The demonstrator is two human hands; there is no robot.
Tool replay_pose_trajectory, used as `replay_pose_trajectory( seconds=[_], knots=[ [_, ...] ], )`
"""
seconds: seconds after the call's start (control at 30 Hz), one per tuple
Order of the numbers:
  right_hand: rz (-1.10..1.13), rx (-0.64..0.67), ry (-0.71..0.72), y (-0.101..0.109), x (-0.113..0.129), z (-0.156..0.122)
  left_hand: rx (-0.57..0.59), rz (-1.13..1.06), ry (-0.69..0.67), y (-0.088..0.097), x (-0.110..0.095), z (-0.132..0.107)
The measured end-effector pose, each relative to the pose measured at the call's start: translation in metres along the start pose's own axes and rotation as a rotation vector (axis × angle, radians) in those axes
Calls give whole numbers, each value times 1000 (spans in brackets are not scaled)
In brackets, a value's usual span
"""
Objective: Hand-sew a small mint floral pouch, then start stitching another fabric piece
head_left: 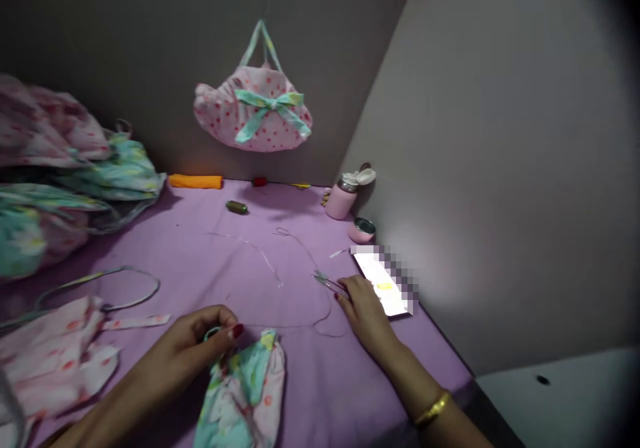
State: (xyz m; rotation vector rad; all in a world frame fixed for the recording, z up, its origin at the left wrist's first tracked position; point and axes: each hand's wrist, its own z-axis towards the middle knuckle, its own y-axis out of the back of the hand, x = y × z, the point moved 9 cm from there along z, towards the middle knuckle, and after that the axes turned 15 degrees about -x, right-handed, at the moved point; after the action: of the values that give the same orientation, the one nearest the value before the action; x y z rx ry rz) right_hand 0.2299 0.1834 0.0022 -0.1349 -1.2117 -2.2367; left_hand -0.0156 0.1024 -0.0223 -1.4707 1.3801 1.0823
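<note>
My left hand [197, 345] pinches the upper edge of a mint-and-pink floral fabric piece [250, 395], thumb against forefinger. A small loop of cord [212, 332] stands up by those fingertips. From the fabric a thin thread [295, 326] runs right across the purple cloth and curls near my other hand. My right hand [367, 315] has its fingers closed on the handles of small scissors [324, 279], whose blades point left, low over the cloth. Part of the handles is hidden by the fingers.
A lit phone [383, 281] lies beside my right hand. Behind it stand a pink flask [342, 198] and its cup [361, 230]. Thread spools [237, 207] and an orange roll [196, 181] lie at the back. Fabric piles [65, 168] fill the left; a bow-tied pouch [255, 108] hangs on the wall.
</note>
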Motion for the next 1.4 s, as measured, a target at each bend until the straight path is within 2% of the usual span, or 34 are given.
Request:
replay_pose_trajectory(
  seconds=[0.17,0.43,0.63,0.7,0.77,0.83,0.93,1.0,1.07,1.17,1.23,1.3,1.4],
  knots=[
    [-76,-3,-18,-2,-9,-4,28,-135,20,2,2,5],
    [-142,13,10,-5,-5,-7,50,-114,-17,-1,-1,2],
    [-129,-49,-103,10,-9,-9,78,-166,7,-5,-3,0],
    [16,-45,-208,16,-2,-13,81,-179,7,-6,-3,0],
    [263,11,-339,16,12,-20,82,-169,-7,-6,-4,-1],
    [413,89,-391,14,31,-26,77,-163,-15,-5,-5,-1],
    [332,184,-279,16,49,-29,73,-158,-1,-5,-5,-1],
    [239,251,-209,19,43,-31,70,-147,4,-5,-5,-1],
    [181,282,-202,27,22,-34,68,-145,3,-4,-7,-1],
    [192,206,-321,50,-14,-37,50,-132,2,-3,-8,-1],
    [329,155,-472,59,-26,-41,38,-126,7,-3,-8,-1],
    [560,150,-612,52,-17,-47,34,-132,16,-4,-8,0],
    [875,219,-726,22,29,-56,38,-144,19,-6,-9,0]
  ],
)
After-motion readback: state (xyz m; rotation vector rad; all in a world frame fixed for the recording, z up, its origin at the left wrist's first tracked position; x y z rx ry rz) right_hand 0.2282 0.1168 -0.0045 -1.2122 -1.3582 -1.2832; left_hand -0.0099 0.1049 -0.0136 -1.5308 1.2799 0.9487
